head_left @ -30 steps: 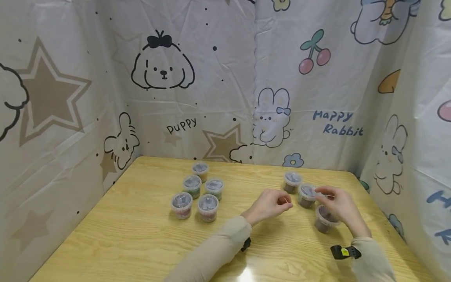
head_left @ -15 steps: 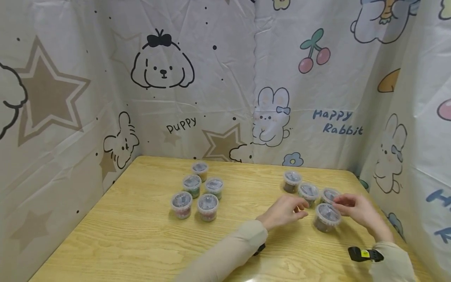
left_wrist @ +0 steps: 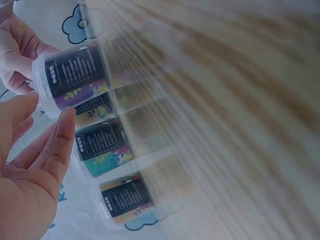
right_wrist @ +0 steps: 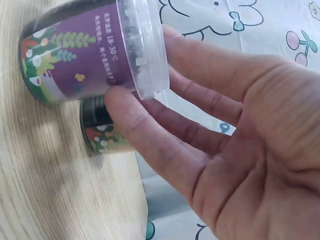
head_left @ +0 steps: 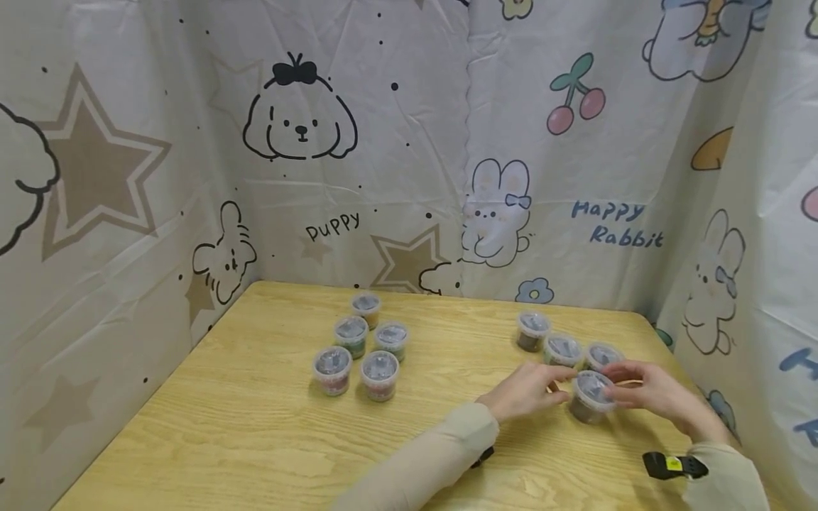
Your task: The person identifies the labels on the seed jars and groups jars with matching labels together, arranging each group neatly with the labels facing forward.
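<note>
On the right of the table, my right hand (head_left: pixel 658 394) holds the nearest lidded plastic tub (head_left: pixel 592 397) by its right side, thumb and fingers at the lid rim. Its label shows purple with plants in the right wrist view. My left hand (head_left: pixel 527 390) is at the tub's left side, with fingers extended and spread from the thumb. In the left wrist view, the left fingertips (left_wrist: pixel 67 117) are close to the lid; whether they touch it I cannot tell. Behind stand three similar tubs: one right behind (head_left: pixel 602 355), one further left (head_left: pixel 562 349), and one farthest back (head_left: pixel 532 330).
Several more lidded tubs stand in a cluster on the left, the front one (head_left: pixel 379 376) with reddish contents. A patterned curtain (head_left: pixel 409 142) encloses the back and sides of the wooden table (head_left: pixel 255 440).
Both hands have shifted right since a second ago. The right hand has come from the tubs behind down to the nearest tub, and the left hand has closed in on its left side.
</note>
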Demonstrator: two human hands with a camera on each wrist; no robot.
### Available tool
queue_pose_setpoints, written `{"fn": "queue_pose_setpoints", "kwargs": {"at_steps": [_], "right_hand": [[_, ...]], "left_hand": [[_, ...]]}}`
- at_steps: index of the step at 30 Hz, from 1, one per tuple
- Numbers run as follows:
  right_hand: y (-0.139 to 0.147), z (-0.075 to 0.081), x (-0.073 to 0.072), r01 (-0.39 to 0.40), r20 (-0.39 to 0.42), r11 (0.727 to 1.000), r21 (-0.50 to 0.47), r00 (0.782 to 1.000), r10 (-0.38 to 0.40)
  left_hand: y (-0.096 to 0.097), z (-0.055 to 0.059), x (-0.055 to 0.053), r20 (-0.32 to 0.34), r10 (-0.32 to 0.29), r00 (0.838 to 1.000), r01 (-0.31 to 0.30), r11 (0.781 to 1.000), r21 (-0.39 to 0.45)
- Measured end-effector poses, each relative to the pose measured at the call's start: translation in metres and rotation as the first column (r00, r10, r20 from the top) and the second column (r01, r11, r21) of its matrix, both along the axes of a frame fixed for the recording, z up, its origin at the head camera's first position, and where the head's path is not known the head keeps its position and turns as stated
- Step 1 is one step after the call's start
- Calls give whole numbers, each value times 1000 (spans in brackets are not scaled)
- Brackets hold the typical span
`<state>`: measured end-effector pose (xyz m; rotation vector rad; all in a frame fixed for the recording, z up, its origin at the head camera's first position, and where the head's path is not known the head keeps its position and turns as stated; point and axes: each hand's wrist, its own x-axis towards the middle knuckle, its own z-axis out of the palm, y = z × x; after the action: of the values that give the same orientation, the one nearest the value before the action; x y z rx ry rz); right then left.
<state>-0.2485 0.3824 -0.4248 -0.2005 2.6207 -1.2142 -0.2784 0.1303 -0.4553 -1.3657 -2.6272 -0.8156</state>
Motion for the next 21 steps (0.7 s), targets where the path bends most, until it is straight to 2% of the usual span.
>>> {"fn": "queue_pose_setpoints", "kwargs": {"at_steps": [3, 5, 10, 16, 21], "right_hand": [[-6, 0, 0, -11, -2, 1000, -21, 1000, 11], [-10, 0, 0, -11, -4, 1000, -26, 1000, 11], [-21, -2, -2, 1, -2, 999, -44, 1000, -1], [-33, -3, -6, -45, -2, 997, -67, 999, 45], [-41, -3, -10, -117, -32, 992, -50, 993, 116]], "left_hand": [[2, 2, 1, 18, 6, 1000, -5, 1000, -11], [3, 3, 3, 8, 6, 1000, -6, 1000, -24], [1, 3, 4, 2, 47, 999, -47, 998, -45], [-7, 1, -4, 10, 72, 997, -72, 997, -35], [-20, 1, -11, 20, 38, 999, -38, 999, -26]]}}
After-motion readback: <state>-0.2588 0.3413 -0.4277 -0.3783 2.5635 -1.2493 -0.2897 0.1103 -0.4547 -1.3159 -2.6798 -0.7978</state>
